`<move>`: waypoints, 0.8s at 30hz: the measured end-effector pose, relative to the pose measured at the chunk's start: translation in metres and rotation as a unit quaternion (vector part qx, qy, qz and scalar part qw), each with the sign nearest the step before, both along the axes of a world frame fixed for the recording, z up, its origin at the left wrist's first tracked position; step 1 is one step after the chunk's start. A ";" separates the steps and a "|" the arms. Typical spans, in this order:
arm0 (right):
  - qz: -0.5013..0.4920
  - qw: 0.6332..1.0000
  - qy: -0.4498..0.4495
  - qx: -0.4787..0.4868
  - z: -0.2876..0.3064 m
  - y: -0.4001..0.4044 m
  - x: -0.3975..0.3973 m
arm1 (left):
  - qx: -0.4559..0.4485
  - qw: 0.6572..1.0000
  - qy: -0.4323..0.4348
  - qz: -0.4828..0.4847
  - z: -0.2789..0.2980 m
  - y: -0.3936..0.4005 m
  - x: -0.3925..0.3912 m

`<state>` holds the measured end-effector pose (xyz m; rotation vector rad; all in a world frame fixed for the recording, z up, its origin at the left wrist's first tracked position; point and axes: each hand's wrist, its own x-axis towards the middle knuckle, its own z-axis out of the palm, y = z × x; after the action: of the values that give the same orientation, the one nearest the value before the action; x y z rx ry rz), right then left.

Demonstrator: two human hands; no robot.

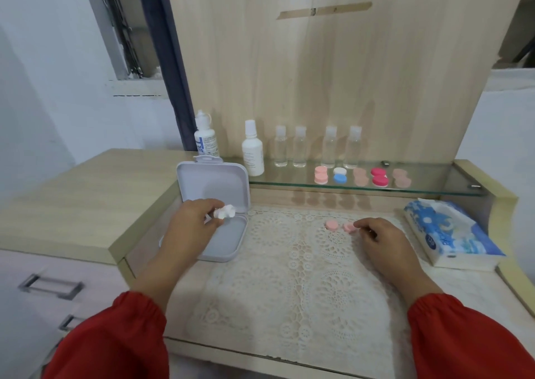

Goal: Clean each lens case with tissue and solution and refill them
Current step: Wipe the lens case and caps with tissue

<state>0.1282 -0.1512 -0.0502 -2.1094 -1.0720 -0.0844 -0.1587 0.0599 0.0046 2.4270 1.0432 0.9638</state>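
1. The left hand (192,222) pinches a crumpled wad of white tissue (225,211) between thumb and fingertips, holding it over the open white box (228,235) at the left edge of the counter (463,289).
2. The box's lid (214,186) stands up behind its shallow tray, which holds nothing visible.
3. The right hand (382,241) has curled fingers that pinch the right end of a pale pink lens case (337,226), which lies on the lace mat (304,286) toward the counter's back edge.
4. The case's left cup sits flat on the mat; its right cup is partly hidden by the fingertips.
5. A blue-and-white tissue pack (451,234) lies at the right edge of the counter, well apart from the right hand.
6. On the glass shelf (434,187) along the back stand two white solution bottles (253,150) to the left and four clear bottles (315,147) beside them.
7. In front of the clear bottles five more lens cases (363,176) sit in a row: pink, white-and-blue, pale tan, deep pink, pale tan.
8. Both forearms wear red sleeves (115,338) gathered at the cuff.
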 end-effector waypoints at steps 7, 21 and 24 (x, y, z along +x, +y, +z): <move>0.008 1.000 0.002 -0.010 0.001 0.000 -0.002 | 0.184 0.979 0.081 -0.038 -0.012 0.009 -0.005; 0.004 0.999 0.041 0.016 0.005 -0.001 -0.004 | -0.041 0.991 -0.130 0.008 -0.014 -0.037 0.033; 0.001 0.998 0.059 0.026 0.006 -0.002 -0.004 | -0.148 0.973 -0.160 -0.074 -0.017 -0.068 0.068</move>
<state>0.1239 -0.1531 -0.0445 -2.0406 -0.9918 0.0127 -0.0903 -0.0081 -0.0122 1.9951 0.8144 1.0250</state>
